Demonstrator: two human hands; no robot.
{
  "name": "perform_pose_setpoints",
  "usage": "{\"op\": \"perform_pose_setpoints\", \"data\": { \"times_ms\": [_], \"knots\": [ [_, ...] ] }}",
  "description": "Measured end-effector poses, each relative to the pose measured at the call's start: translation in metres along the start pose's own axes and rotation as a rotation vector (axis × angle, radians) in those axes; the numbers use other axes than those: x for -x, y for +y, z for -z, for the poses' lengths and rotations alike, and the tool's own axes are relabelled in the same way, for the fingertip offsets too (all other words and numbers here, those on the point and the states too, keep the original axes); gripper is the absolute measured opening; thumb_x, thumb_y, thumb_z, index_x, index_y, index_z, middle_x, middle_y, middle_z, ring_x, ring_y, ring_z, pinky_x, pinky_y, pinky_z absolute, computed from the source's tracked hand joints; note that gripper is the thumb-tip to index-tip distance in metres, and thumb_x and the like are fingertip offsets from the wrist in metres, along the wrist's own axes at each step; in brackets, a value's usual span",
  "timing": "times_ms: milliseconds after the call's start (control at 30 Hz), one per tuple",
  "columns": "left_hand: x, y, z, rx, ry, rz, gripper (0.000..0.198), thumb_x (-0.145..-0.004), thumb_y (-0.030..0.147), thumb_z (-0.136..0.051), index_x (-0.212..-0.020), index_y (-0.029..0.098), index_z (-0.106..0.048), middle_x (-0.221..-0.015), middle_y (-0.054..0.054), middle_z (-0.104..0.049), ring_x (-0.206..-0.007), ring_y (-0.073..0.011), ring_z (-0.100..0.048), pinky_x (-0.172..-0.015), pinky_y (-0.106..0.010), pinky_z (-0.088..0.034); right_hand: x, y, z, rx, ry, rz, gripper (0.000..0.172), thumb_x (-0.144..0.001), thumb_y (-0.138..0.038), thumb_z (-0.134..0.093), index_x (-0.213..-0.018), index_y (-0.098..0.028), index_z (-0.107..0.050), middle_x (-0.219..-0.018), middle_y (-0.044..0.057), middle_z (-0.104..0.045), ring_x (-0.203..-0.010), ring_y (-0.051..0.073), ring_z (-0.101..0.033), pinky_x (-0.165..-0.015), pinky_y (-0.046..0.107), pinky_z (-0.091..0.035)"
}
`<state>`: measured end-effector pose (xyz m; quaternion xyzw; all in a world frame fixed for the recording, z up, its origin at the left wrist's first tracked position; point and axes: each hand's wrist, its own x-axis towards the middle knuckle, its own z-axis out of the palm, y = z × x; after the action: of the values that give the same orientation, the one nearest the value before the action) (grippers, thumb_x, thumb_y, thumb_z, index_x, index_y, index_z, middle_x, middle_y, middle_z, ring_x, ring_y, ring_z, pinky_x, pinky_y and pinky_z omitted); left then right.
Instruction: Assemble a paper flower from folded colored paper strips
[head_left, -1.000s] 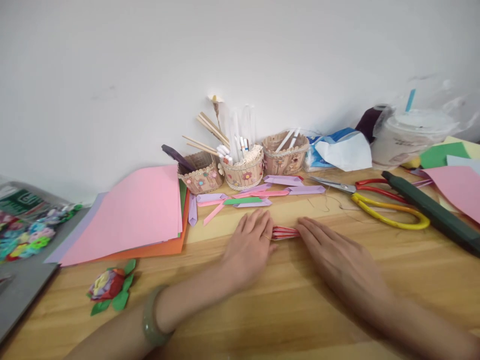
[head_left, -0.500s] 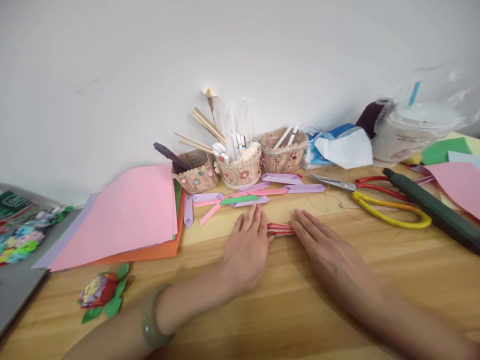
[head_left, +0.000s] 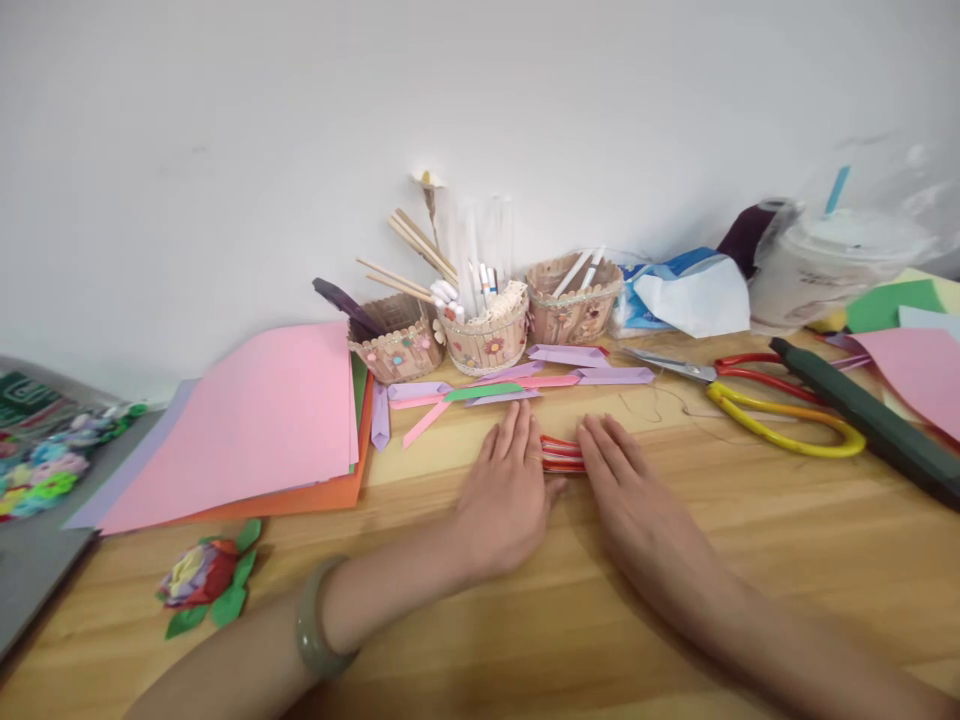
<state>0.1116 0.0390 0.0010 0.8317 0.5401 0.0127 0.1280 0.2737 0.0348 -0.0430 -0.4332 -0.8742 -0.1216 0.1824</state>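
**Q:** Where is the red folded strip lying?

**A:** The red folded strip (head_left: 561, 455) is lying flat on the worktop (head_left: 750, 570), between my two hands. My left hand (head_left: 506, 490) and right hand (head_left: 637, 510) are resting open, palms down and fingers straight. They are gripping nothing, and their inner edges are touching the strip.

**Q:** What is changing?

**A:** Over the last second my right hand is closing toward the left, so less of the strip is showing. I judge that the strip is being covered or pressed flat.

**Q:** What am I counting around it?

**A:** I am counting:
- one strip
- three stick baskets (head_left: 484, 340)
- one sheet stack (head_left: 262, 430)
- one paper flower (head_left: 206, 580)
- one lidded cup (head_left: 825, 265)

The scissors (head_left: 787, 430) have red and yellow handles, and I cannot tell whether they are one pair or two.
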Motion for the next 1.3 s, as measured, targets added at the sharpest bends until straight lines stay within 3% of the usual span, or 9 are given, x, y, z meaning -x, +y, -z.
{"op": "perform_pose_setpoints", "data": {
  "times_ms": [167, 300, 400, 567, 700, 800, 933, 1100, 1300],
  "knots": [
    [0.001, -0.004, -0.001, 0.049, 0.027, -0.024, 0.062, -0.092, 0.037, -0.028, -0.138, -0.003, -0.019, -0.149, -0.019, -0.007, -0.138, -0.0271, -0.003, -0.112, -0.045, -0.017, -0.002, -0.002, -0.002, -0.018, -0.007, -0.030, 0.052, -0.079, 0.000, -0.031, -0.131, 0.002, -0.032, -0.125, 0.029, -0.049, -0.125, 0.037, -0.038, -0.092, 0.053, -0.045],
    [0.002, -0.011, -0.005, 0.121, 0.131, -0.035, 0.059, -0.090, 0.036, -0.036, -0.137, 0.002, -0.029, -0.147, -0.017, -0.023, -0.137, -0.0279, -0.014, -0.111, -0.045, -0.021, -0.006, 0.001, 0.009, -0.077, -0.025, -0.024, 0.044, -0.078, 0.001, -0.034, -0.119, 0.001, -0.049, -0.118, 0.023, -0.056, -0.110, 0.031, -0.050, -0.088, 0.045, -0.050],
    [0.001, -0.016, -0.005, 0.177, 0.229, -0.060, 0.045, -0.087, 0.031, -0.046, -0.127, 0.011, -0.047, -0.140, -0.011, -0.040, -0.135, -0.0276, -0.024, -0.109, -0.044, -0.026, -0.009, 0.002, 0.016, -0.135, -0.032, -0.043, 0.041, -0.078, 0.001, -0.037, -0.115, -0.002, -0.054, -0.108, 0.020, -0.059, -0.099, 0.027, -0.054, -0.082, 0.040, -0.052],
    [-0.002, -0.020, -0.003, 0.287, 0.360, -0.130, 0.023, -0.083, 0.022, -0.055, -0.103, 0.017, -0.065, -0.108, -0.005, -0.066, -0.114, -0.0229, -0.047, -0.100, -0.038, -0.039, -0.009, 0.004, 0.017, -0.176, -0.039, -0.058, 0.040, -0.080, -0.002, -0.039, -0.117, -0.002, -0.054, -0.103, 0.018, -0.058, -0.095, 0.027, -0.052, -0.079, 0.039, -0.052],
    [-0.003, -0.022, -0.005, 0.323, 0.430, -0.159, 0.029, -0.083, 0.021, -0.054, -0.111, 0.017, -0.061, -0.091, -0.005, -0.068, -0.094, -0.0194, -0.055, -0.083, -0.033, -0.049, -0.009, 0.006, 0.018, -0.200, -0.040, -0.066, 0.040, -0.083, -0.005, -0.038, -0.120, -0.004, -0.052, -0.101, 0.017, -0.057, -0.094, 0.026, -0.052, -0.076, 0.037, -0.052],
    [-0.004, -0.024, -0.009, 0.275, 0.438, -0.210, 0.032, -0.087, 0.021, -0.048, -0.118, 0.016, -0.056, -0.094, -0.006, -0.068, -0.090, -0.0187, -0.057, -0.081, -0.034, -0.050, -0.010, 0.007, 0.022, -0.196, -0.034, -0.051, 0.040, -0.083, -0.005, -0.036, -0.120, -0.006, -0.052, -0.098, 0.016, -0.057, -0.093, 0.026, -0.053, -0.075, 0.038, -0.052],
    [-0.003, -0.026, -0.014, 0.100, 0.417, -0.319, 0.030, -0.090, 0.018, -0.039, -0.112, 0.012, -0.059, -0.102, -0.009, -0.066, -0.093, -0.0197, -0.057, -0.080, -0.035, -0.052, -0.011, 0.007, 0.026, -0.158, -0.026, -0.022, 0.035, -0.084, -0.007, -0.035, -0.112, -0.008, -0.057, -0.099, 0.017, -0.058, -0.092, 0.026, -0.056, -0.072, 0.037, -0.054],
    [-0.001, -0.024, -0.019, -0.080, 0.491, -0.417, 0.030, -0.087, 0.009, -0.040, -0.112, 0.002, -0.056, -0.108, -0.015, -0.064, -0.101, -0.0223, -0.056, -0.088, -0.035, -0.050, -0.009, 0.009, 0.021, -0.084, -0.013, 0.060, 0.039, -0.081, -0.001, -0.031, -0.112, -0.003, -0.055, -0.111, 0.021, -0.060, -0.104, 0.028, -0.056, -0.082, 0.041, -0.053],
    [-0.006, -0.023, -0.022, 0.012, 0.549, -0.416, 0.027, -0.090, 0.019, -0.039, -0.102, 0.009, -0.062, -0.097, -0.010, -0.069, -0.090, -0.0194, -0.061, -0.080, -0.035, -0.053, -0.008, 0.009, 0.018, -0.087, 0.008, 0.070, 0.040, -0.080, -0.001, -0.032, -0.112, -0.001, -0.055, -0.109, 0.021, -0.062, -0.103, 0.028, -0.056, -0.083, 0.042, -0.053]
  ]
}}
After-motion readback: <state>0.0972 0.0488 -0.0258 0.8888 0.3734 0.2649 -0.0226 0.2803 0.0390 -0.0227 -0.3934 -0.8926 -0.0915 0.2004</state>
